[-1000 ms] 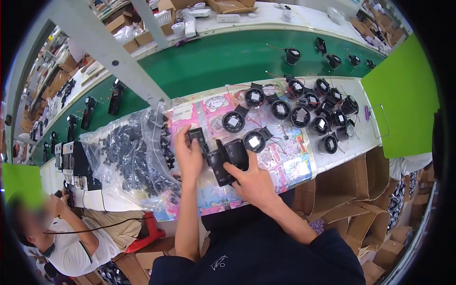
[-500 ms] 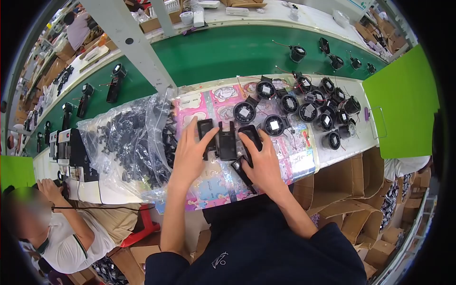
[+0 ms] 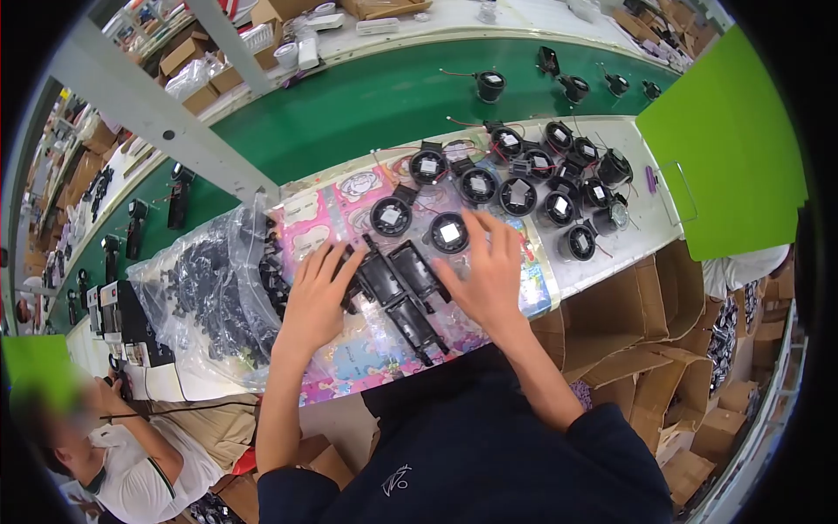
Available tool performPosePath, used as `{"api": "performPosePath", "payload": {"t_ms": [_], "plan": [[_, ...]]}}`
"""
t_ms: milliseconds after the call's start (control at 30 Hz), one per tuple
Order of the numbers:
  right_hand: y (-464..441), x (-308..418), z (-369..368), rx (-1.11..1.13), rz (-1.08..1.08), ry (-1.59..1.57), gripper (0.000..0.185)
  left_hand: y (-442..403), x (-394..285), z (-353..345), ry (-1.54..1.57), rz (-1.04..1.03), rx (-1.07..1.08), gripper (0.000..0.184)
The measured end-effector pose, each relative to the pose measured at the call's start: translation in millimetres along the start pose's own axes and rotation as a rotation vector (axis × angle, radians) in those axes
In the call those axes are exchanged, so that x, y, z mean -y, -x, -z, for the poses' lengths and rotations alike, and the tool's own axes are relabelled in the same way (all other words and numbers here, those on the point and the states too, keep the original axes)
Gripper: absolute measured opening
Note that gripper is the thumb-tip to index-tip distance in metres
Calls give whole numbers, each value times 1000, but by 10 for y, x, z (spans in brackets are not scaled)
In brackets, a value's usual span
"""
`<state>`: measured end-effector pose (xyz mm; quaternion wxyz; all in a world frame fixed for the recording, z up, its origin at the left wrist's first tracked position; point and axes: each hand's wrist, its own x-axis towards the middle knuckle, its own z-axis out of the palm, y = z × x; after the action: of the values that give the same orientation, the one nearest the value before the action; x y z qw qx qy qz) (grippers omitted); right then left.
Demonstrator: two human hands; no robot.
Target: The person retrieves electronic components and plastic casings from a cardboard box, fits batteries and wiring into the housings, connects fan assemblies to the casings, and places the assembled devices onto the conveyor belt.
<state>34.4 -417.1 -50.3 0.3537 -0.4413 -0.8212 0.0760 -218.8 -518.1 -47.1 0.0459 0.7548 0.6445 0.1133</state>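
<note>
Several black plastic housings lie grouped on the patterned mat in front of me. A middle housing [image 3: 381, 275], a right housing [image 3: 418, 269] and a near housing [image 3: 412, 323] show their hollow sides. My left hand [image 3: 312, 301] is at the group's left edge, fingers outstretched over another black housing [image 3: 351, 288], which it partly hides. Whether it presses on that piece I cannot tell. To the right, my right hand [image 3: 486, 275] is spread with nothing in it, beside the right housing. Just beyond its fingers sits a round black fan-like unit [image 3: 449, 233] with a white square.
A clear plastic bag [image 3: 209, 297] of small black parts lies left. Several round wired units [image 3: 518, 196] stand at the right. Behind runs a green conveyor [image 3: 367, 96] carrying more units. A metal post [image 3: 166, 113] rises at left. A co-worker [image 3: 148, 437] sits lower left.
My right hand has come off the housings and opened to their right. The housings now lie hollow side up in a tilted cluster. My view has turned slightly.
</note>
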Motion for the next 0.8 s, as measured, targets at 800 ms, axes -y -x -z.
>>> {"api": "performPosePath", "payload": {"t_ms": [800], "plan": [[739,-519,551,331,-125,-506,40,-13,-523,407,466,80,195,56]]}}
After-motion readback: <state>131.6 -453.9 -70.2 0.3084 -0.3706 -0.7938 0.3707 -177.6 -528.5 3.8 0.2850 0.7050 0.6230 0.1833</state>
